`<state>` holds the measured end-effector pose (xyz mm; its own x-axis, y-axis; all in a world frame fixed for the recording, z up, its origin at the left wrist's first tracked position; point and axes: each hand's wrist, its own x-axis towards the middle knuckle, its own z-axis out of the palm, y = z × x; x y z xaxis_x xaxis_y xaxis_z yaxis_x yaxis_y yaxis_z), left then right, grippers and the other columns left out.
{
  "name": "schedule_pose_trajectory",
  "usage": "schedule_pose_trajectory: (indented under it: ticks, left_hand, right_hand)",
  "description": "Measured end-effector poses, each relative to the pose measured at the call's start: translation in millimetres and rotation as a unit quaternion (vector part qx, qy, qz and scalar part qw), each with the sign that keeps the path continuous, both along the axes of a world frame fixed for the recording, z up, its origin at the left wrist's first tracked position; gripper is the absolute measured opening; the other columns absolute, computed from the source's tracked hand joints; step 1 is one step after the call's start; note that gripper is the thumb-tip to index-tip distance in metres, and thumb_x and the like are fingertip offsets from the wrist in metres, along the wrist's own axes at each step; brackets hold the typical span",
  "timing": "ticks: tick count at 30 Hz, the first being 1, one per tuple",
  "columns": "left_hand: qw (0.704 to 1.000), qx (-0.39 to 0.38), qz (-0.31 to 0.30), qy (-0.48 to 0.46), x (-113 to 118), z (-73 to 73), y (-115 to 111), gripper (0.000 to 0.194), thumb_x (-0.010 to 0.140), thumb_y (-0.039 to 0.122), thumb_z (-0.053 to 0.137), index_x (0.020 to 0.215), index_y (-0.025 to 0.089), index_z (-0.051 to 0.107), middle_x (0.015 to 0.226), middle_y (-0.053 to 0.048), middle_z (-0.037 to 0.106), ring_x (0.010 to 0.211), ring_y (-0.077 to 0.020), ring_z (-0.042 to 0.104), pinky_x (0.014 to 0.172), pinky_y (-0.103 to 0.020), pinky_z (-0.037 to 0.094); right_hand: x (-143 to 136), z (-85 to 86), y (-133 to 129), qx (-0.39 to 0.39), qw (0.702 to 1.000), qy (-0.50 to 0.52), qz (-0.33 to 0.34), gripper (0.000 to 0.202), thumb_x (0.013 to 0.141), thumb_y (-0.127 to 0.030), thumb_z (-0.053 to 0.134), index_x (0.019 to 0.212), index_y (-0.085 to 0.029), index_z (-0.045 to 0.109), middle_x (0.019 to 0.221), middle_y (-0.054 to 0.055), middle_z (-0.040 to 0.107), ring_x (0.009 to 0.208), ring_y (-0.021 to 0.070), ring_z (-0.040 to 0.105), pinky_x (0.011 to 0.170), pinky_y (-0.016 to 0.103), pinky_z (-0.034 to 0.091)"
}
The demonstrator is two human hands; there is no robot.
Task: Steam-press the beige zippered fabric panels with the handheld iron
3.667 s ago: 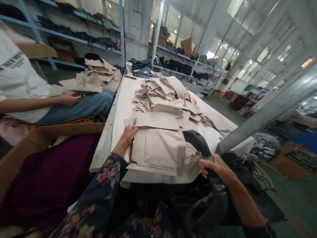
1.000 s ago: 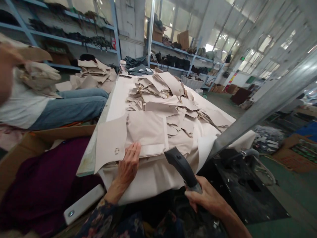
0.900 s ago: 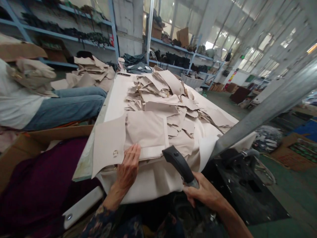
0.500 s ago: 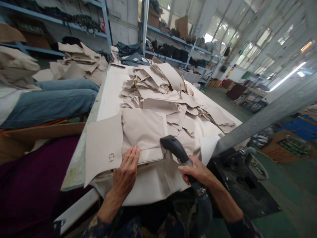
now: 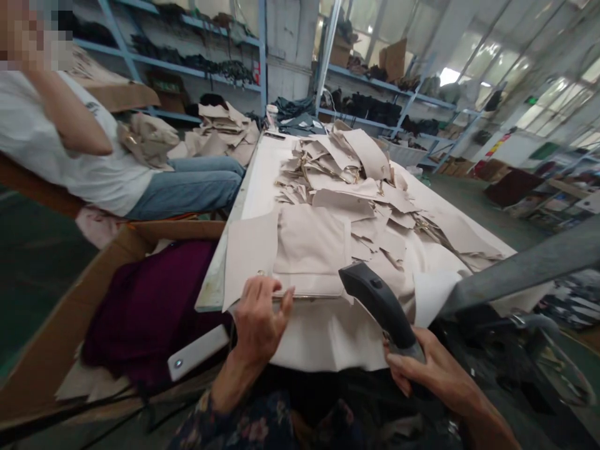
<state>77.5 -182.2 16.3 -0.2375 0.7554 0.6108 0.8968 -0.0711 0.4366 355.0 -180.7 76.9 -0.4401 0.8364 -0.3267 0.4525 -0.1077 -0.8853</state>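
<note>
A flat beige bag piece (image 5: 312, 240) lies near the table's front edge, its flap (image 5: 250, 250) spread out to the left. My left hand (image 5: 262, 315) is at the lower left of the piece, by a small metal fitting, with fingers curled and thumb apart. Whether it pinches the piece's edge is unclear. My right hand (image 5: 417, 359) is wrapped round the handle of a black steamer-like tool (image 5: 377, 297). The tool's flat nozzle points left, beside the lower right corner of the piece.
Beyond the piece, a heap of beige pieces (image 5: 351, 156) covers the table (image 5: 269, 156). A seated person (image 5: 98, 137) is at the left, above a cardboard box (image 5: 51, 319) holding purple cloth (image 5: 145, 306). A grey metal post (image 5: 515, 262) slants at the right.
The view has swung left, showing more of the seated person and box. My left hand has gone from lying flat on the piece to curled fingers at its edge. The tool has moved back slightly.
</note>
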Motion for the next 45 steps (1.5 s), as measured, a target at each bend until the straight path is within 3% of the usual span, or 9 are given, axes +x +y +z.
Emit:
schedule_pose_trajectory:
  ticks: [3,6,9,12,15,31,37,41,45]
  left_hand:
    - [0.983,-0.168,0.079,0.000,-27,13.5,28,0.029,0.083,0.043,0.045,0.087,0.016,0.055,0.069,-0.009,0.060,0.066,-0.0230,0.058,0.059,-0.032,0.040]
    - [0.968,-0.247,0.041,-0.013,-50,12.9,48,0.019,0.079,0.030,0.045,0.069,0.017,0.054,0.061,-0.006,0.057,0.065,-0.0198,0.057,0.058,-0.028,0.035]
    - [0.954,-0.253,-0.037,-0.158,-64,6.7,51,0.021,0.073,0.021,0.045,0.052,0.019,0.043,0.048,0.000,0.048,0.051,-0.0141,0.051,0.052,-0.025,0.032]
    - [0.895,-0.239,-0.091,-0.365,-71,2.1,46,0.020,0.071,0.027,0.049,0.053,0.019,0.042,0.039,0.006,0.039,0.037,-0.0090,0.039,0.042,-0.022,0.026]
    - [0.852,-0.215,-0.127,-0.460,-74,-1.2,43,0.022,0.067,0.031,0.056,0.053,0.018,0.044,0.037,0.008,0.036,0.033,-0.0060,0.031,0.037,-0.019,0.019]
    - [0.754,-0.197,-0.231,-0.583,-98,-16.2,43,0.024,0.068,0.031,0.066,0.057,0.014,0.053,0.043,0.005,0.048,0.035,-0.0036,0.040,0.036,-0.016,0.025]
    - [0.749,-0.205,-0.247,-0.580,-100,-16.3,43,0.021,0.069,0.031,0.067,0.062,0.013,0.058,0.044,0.004,0.052,0.035,-0.0040,0.043,0.036,-0.015,0.030]
    - [0.739,-0.209,-0.236,-0.596,-101,-17.2,46,0.024,0.067,0.033,0.068,0.060,0.013,0.056,0.043,0.005,0.051,0.034,-0.0038,0.043,0.036,-0.014,0.032]
    - [0.725,-0.212,-0.236,-0.611,-104,-16.4,48,0.024,0.065,0.032,0.070,0.061,0.013,0.055,0.044,0.005,0.050,0.035,-0.0034,0.043,0.036,-0.014,0.034]
  right_hand:
    - [-15,-0.4,-3,-0.011,0.999,-0.003,0.036,0.019,0.079,-0.032,0.059,0.082,-0.015,0.051,0.051,-0.003,0.054,0.044,0.0098,0.047,0.045,0.020,0.037]
    - [-28,0.6,-4,-0.013,0.997,-0.008,0.069,0.014,0.078,-0.026,0.058,0.079,-0.015,0.051,0.051,-0.004,0.054,0.045,0.0091,0.047,0.046,0.019,0.038]
    - [-38,0.4,-3,-0.030,0.995,-0.001,0.098,0.011,0.077,-0.023,0.058,0.078,-0.015,0.051,0.052,-0.004,0.055,0.044,0.0083,0.048,0.045,0.018,0.038]
    - [-49,-2.9,1,-0.050,0.990,0.011,0.129,0.011,0.076,-0.022,0.058,0.080,-0.015,0.051,0.050,-0.004,0.054,0.041,0.0083,0.047,0.042,0.018,0.037]
    - [-61,-7.2,7,-0.052,0.987,0.022,0.150,0.011,0.075,-0.021,0.059,0.080,-0.015,0.051,0.051,-0.004,0.055,0.042,0.0084,0.048,0.041,0.018,0.038]
    - [-108,-20.3,41,-0.125,0.968,0.112,0.186,0.017,0.073,-0.023,0.063,0.082,-0.015,0.051,0.049,-0.005,0.053,0.040,0.0085,0.048,0.039,0.018,0.040]
    - [-127,-19.5,52,-0.110,0.965,0.155,0.181,0.019,0.075,-0.030,0.063,0.077,-0.014,0.051,0.052,-0.003,0.052,0.041,0.0088,0.048,0.041,0.021,0.042]
    - [-118,-9.0,52,-0.092,0.967,0.171,0.163,0.019,0.076,-0.029,0.062,0.077,-0.014,0.050,0.052,-0.003,0.051,0.042,0.0086,0.047,0.041,0.021,0.041]
    - [-92,-2.2,37,-0.090,0.978,0.114,0.150,0.014,0.077,-0.024,0.059,0.080,-0.015,0.050,0.051,-0.003,0.052,0.042,0.0087,0.047,0.041,0.020,0.039]
